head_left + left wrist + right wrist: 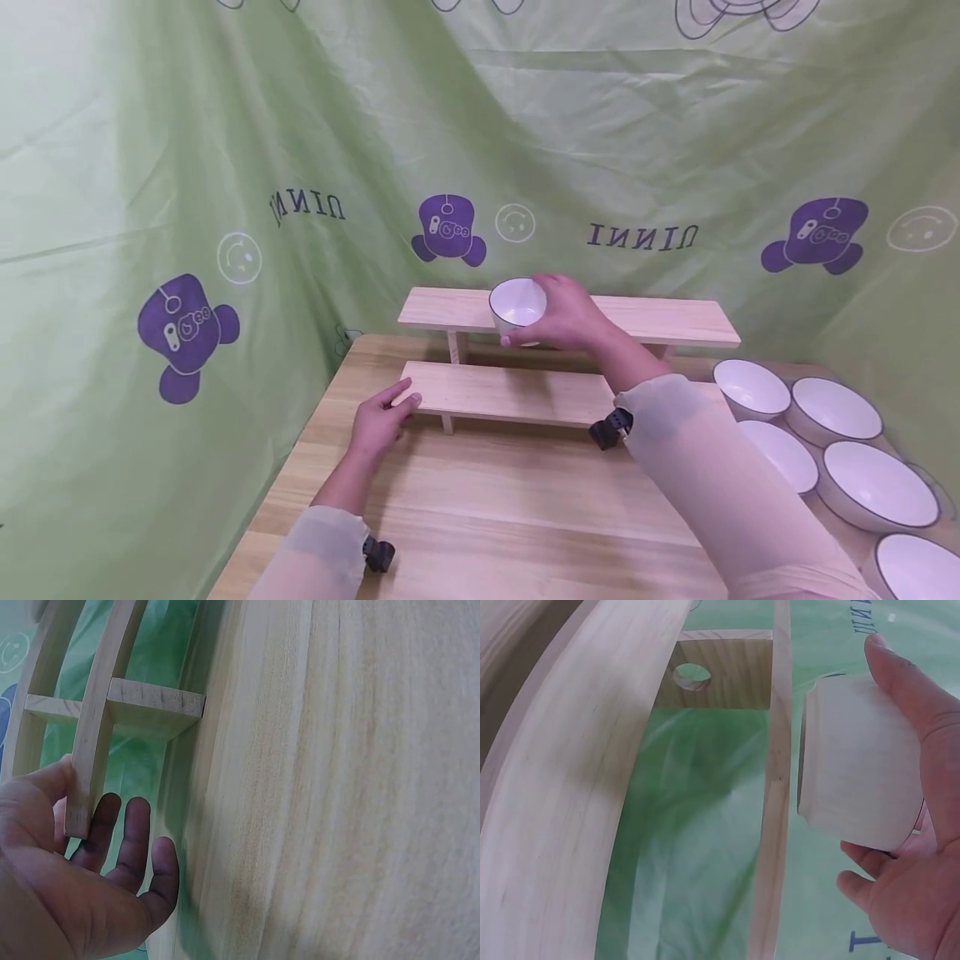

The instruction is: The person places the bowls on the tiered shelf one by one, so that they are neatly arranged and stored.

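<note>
My right hand (562,312) grips a small white bowl (517,302) with a dark rim, thumb on one side and fingers on the other. The bowl is upright at the upper shelf board (660,319), overlapping its front edge in the head view. In the right wrist view a narrow gap shows between the bowl (862,761) and the board (778,750). My left hand (378,421) holds the left end of the lower shelf board (502,392). In the left wrist view its thumb and index finger lie on opposite sides of the board (91,750); the other fingers (135,832) are loosely bent.
Several larger white bowls with dark rims, one of them a bowl (881,483) near the edge, stand at the right of the wooden table (525,517). A green printed curtain (360,125) hangs behind and on both sides. Shelf supports (456,346) stand under the boards.
</note>
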`<state>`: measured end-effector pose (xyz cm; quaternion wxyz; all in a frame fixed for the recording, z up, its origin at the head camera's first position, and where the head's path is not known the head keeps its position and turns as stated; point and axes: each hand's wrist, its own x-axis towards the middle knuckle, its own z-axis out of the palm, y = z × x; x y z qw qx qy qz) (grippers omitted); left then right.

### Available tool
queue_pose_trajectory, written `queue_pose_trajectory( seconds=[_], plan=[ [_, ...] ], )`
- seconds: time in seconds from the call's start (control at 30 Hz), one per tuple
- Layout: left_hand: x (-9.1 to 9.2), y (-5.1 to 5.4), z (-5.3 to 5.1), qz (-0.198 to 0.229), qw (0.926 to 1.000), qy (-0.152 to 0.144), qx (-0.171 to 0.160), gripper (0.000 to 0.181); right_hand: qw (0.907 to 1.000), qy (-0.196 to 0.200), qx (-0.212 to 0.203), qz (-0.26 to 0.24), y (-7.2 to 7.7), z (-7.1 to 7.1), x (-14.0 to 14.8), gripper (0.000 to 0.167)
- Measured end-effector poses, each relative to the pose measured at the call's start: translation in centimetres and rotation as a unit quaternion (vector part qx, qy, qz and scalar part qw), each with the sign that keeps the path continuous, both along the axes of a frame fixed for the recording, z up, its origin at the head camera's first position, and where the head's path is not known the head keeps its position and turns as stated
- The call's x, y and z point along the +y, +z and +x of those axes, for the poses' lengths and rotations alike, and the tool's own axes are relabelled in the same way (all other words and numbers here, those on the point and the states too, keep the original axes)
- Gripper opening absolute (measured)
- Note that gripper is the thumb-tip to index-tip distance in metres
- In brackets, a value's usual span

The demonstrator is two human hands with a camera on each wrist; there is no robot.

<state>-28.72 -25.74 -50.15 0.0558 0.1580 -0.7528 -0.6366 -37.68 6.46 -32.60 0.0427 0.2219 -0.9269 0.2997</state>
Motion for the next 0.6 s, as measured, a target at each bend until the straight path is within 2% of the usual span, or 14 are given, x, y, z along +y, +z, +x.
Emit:
queue_pose_trajectory(
  seconds=[0.3,0.6],
  plan=[
    [0.0,0.2,0.0,-0.015,0.9999,0.002,0.002,0.054,1.0,-0.002,0.006,-0.005,0.2,-1.1,-1.7,0.125],
    [-0.1,0.1,0.2,-0.02,0.9998,0.0,0.001,0.057,0.9999,-0.016,-0.005,-0.005,-0.3,-2.3,-3.0,0.126]
  ],
)
